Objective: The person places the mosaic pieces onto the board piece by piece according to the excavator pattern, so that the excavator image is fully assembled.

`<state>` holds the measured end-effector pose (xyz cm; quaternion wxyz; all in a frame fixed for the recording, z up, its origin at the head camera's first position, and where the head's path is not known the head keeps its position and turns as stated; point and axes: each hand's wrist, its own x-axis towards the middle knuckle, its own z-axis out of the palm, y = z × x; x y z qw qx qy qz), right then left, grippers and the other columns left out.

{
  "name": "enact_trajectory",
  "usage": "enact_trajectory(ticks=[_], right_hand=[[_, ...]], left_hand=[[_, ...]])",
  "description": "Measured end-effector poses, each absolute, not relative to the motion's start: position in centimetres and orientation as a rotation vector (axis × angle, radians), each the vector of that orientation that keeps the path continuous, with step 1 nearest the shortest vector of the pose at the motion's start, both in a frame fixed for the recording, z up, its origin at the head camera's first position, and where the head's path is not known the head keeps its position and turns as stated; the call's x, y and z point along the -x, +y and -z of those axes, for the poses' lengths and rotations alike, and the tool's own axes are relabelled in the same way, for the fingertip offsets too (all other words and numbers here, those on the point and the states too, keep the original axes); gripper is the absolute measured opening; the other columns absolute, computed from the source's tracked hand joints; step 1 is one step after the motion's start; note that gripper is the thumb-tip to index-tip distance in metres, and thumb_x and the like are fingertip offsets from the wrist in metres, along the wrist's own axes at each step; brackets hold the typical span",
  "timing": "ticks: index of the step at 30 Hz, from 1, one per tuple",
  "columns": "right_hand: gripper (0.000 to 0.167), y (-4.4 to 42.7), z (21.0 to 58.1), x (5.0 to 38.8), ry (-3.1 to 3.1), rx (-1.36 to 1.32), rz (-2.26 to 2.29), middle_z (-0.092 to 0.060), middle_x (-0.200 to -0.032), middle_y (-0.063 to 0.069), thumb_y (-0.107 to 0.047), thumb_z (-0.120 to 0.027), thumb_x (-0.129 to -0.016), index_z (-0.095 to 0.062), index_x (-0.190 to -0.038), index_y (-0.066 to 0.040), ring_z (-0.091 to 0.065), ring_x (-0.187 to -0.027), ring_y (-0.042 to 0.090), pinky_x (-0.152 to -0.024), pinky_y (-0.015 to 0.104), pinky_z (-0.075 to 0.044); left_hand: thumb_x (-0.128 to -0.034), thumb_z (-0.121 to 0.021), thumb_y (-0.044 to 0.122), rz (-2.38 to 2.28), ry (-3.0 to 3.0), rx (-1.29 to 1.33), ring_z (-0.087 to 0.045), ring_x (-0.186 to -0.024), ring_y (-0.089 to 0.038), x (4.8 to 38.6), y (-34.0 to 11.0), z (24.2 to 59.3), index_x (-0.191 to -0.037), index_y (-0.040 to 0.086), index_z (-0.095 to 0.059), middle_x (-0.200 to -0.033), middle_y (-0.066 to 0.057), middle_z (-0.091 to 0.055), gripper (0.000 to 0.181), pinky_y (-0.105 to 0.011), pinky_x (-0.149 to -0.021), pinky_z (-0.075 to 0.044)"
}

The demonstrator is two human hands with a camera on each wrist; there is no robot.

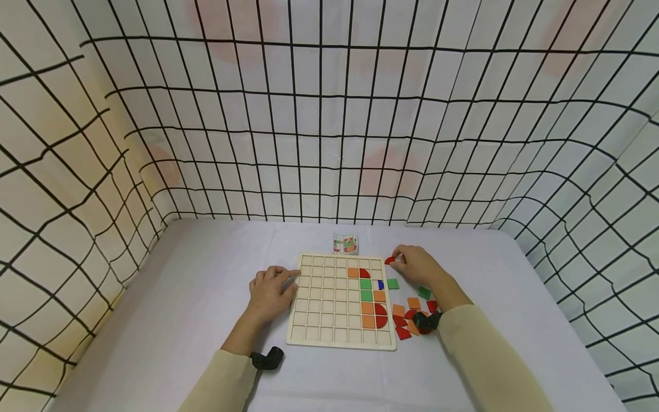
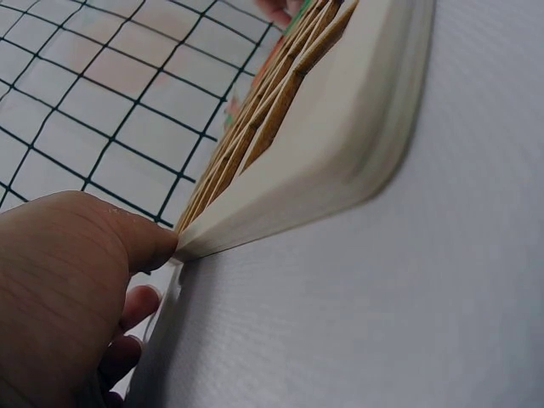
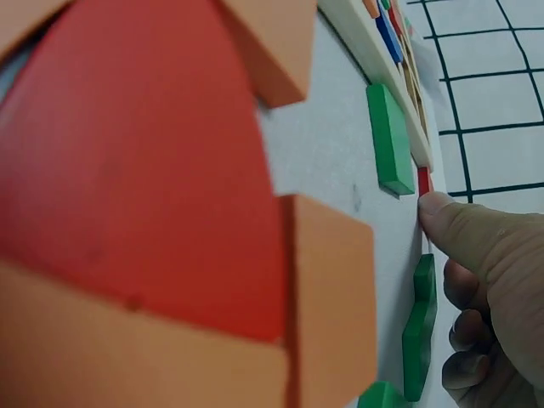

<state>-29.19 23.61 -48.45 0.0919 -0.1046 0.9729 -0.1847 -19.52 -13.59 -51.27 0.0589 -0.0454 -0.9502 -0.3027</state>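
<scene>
Board (image 1: 315, 306) lies on the white surface (image 1: 201, 286), a wide stretch of it running leftward from the board's left edge. The far edge stays apart from the black mesh (image 1: 329, 137); along the right edge, loose tiles (image 1: 413, 303) crowd the room. The left hand (image 1: 271, 292) touches the left edge near the far-left corner, fingers relaxed. The right hand (image 1: 419, 266) pinches one red piece (image 1: 389, 260) just outside the far-right corner. Toward the board's right edge sit ten pieces (image 1: 368, 309): four orange, three red, two green, one blue. One patterned card (image 1: 345, 244) sits past the far edge. A dark wristband (image 1: 428, 321) hides some loose tiles; their total cannot be told.
</scene>
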Motion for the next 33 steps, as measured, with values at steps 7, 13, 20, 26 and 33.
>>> enact_trajectory(ticks=[7,13,20,26,33], right_hand=[[0.033,24.1,48.3,28.7,2.912,0.290,0.554,-0.059,-0.086,0.005,-0.034,-0.065,-0.099,-0.066,-0.120,-0.009,-0.054,-0.084,0.020,-0.076,0.036,-0.045],[0.032,23.6,47.7,27.9,2.901,0.275,0.602,-0.059,-0.086,0.004,-0.035,-0.065,-0.099,-0.065,-0.122,-0.012,-0.054,-0.083,0.019,-0.074,0.033,-0.046],[0.034,22.2,46.7,26.6,2.858,0.283,0.647,-0.059,-0.086,0.003,-0.038,-0.069,-0.097,-0.066,-0.122,-0.015,-0.055,-0.083,0.019,-0.071,0.032,-0.045],[0.033,20.9,46.3,25.8,2.833,0.312,0.640,-0.059,-0.086,0.002,-0.035,-0.068,-0.097,-0.066,-0.124,-0.016,-0.054,-0.081,0.017,-0.068,0.030,-0.045],[0.033,19.7,46.2,24.8,2.835,0.454,0.650,-0.057,-0.082,0.000,-0.037,-0.071,-0.096,-0.068,-0.120,-0.014,-0.051,-0.076,0.015,-0.065,0.028,-0.043]], left_hand=[[-0.0984,-0.061,0.027,0.918,-2.877,0.147,-0.045,-0.122,-0.037,19.5,-13.5,51.1,-0.134,0.024,-0.068,-0.132,-0.011,-0.059,0.036,-0.064,-0.108,-0.026],[-0.0981,-0.061,0.027,0.918,-2.876,0.141,-0.045,-0.122,-0.037,19.4,-13.6,51.2,-0.133,0.025,-0.069,-0.132,-0.011,-0.059,0.036,-0.064,-0.108,-0.025],[-0.0980,-0.062,0.027,0.925,-2.875,0.135,-0.045,-0.123,-0.038,19.5,-13.6,51.3,-0.133,0.025,-0.069,-0.132,-0.011,-0.059,0.036,-0.064,-0.108,-0.025],[-0.0980,-0.062,0.026,0.924,-2.878,0.143,-0.045,-0.122,-0.037,19.4,-13.6,51.3,-0.134,0.024,-0.069,-0.132,-0.011,-0.059,0.036,-0.064,-0.107,-0.026],[-0.0980,-0.061,0.027,0.933,-2.877,0.141,-0.045,-0.123,-0.038,19.4,-13.6,51.1,-0.134,0.023,-0.068,-0.133,-0.012,-0.059,0.037,-0.065,-0.108,-0.025]])
